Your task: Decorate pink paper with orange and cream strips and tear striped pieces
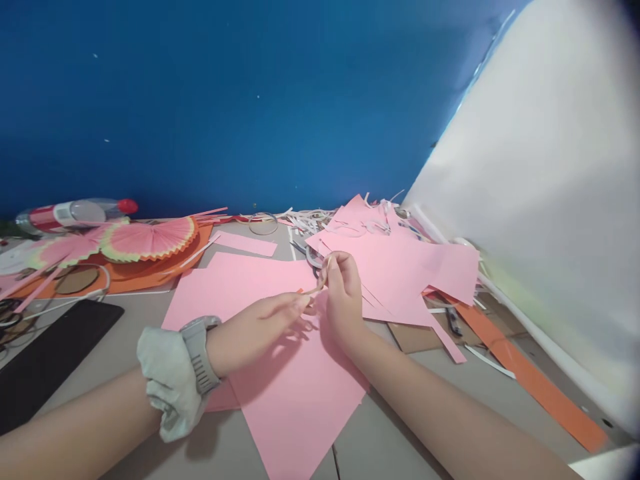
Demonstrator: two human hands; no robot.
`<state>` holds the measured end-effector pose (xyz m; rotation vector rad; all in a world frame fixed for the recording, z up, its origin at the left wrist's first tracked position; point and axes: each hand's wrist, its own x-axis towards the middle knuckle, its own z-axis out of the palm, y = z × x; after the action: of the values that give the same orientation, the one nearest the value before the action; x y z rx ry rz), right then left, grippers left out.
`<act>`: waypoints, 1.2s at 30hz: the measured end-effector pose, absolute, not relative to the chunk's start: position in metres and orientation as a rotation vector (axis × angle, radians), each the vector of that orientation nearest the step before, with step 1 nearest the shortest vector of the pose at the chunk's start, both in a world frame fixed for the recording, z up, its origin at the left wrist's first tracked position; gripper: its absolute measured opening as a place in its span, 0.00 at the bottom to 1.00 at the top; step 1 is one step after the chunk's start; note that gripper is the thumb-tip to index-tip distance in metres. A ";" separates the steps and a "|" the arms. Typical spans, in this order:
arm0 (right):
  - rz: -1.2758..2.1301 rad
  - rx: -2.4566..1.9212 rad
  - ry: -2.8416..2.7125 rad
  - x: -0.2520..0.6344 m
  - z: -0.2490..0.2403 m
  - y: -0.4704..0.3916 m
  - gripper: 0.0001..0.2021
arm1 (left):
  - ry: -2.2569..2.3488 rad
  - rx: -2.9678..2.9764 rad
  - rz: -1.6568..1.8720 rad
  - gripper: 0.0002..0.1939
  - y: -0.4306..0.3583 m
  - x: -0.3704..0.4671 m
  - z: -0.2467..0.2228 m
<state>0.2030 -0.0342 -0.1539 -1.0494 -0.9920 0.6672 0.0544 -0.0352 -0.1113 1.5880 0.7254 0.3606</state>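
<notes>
My left hand point(267, 327), with a grey watch point(200, 353) and a pale scrunchie point(167, 380) at its wrist, is closed in a pinch. My right hand point(344, 293) pinches too, just to the right and slightly higher. Between the fingertips runs a thin, pale, narrow strip point(319, 288), too small to make out well. Both hands are above pink paper sheets point(300, 413) that overlap on the table. Behind my right hand, a dark-and-grey looped handle point(313, 259), perhaps of scissors, is partly hidden.
Pink folded paper fans point(150, 239) lie on orange paper point(145, 273) at the left, near a plastic bottle point(80, 213) and a black phone point(60, 360). More pink paper point(390, 267), white scraps point(315, 220) and an orange strip point(540, 400) spread rightward. A blue wall point(250, 100) stands behind.
</notes>
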 end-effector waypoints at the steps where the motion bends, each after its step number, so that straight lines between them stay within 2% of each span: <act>1: 0.623 -1.034 -1.057 0.201 -0.151 -0.041 0.04 | 0.731 1.534 0.406 0.22 -0.036 0.052 -0.112; 3: 0.420 -0.963 -1.346 0.197 -0.146 -0.053 0.03 | 0.707 1.416 0.505 0.22 -0.037 0.045 -0.113; 7: -0.152 -0.690 -1.970 0.193 -0.145 -0.066 0.11 | 0.673 1.228 0.676 0.19 -0.045 0.027 -0.110; 10: -0.245 -0.563 -2.165 0.191 -0.147 -0.066 0.12 | 0.721 1.203 0.791 0.18 -0.052 0.015 -0.107; 14: 0.146 -0.551 -2.071 0.190 -0.150 -0.063 0.13 | 0.821 1.317 0.933 0.18 -0.056 0.009 -0.103; 17: 0.577 -0.701 -1.882 0.191 -0.150 -0.063 0.06 | 0.895 1.497 0.955 0.18 -0.055 0.009 -0.100; 23: 1.206 -0.855 -1.590 0.190 -0.153 -0.057 0.17 | 0.936 1.857 0.848 0.12 -0.050 0.011 -0.102; 27: 1.523 -0.837 -1.505 0.187 -0.153 -0.054 0.13 | 0.917 2.074 0.813 0.10 -0.045 0.011 -0.111; 30: 1.640 -0.844 -1.570 0.183 -0.151 -0.055 0.11 | 0.880 2.129 0.745 0.11 -0.043 0.012 -0.119; 36: 1.558 -0.817 -1.579 0.179 -0.152 -0.053 0.09 | 0.800 1.932 0.744 0.17 -0.045 0.013 -0.127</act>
<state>0.1792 -0.0534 -0.1522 -0.8175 -1.5789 1.5576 0.0132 -0.0447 -0.1268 1.9317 0.8004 0.7442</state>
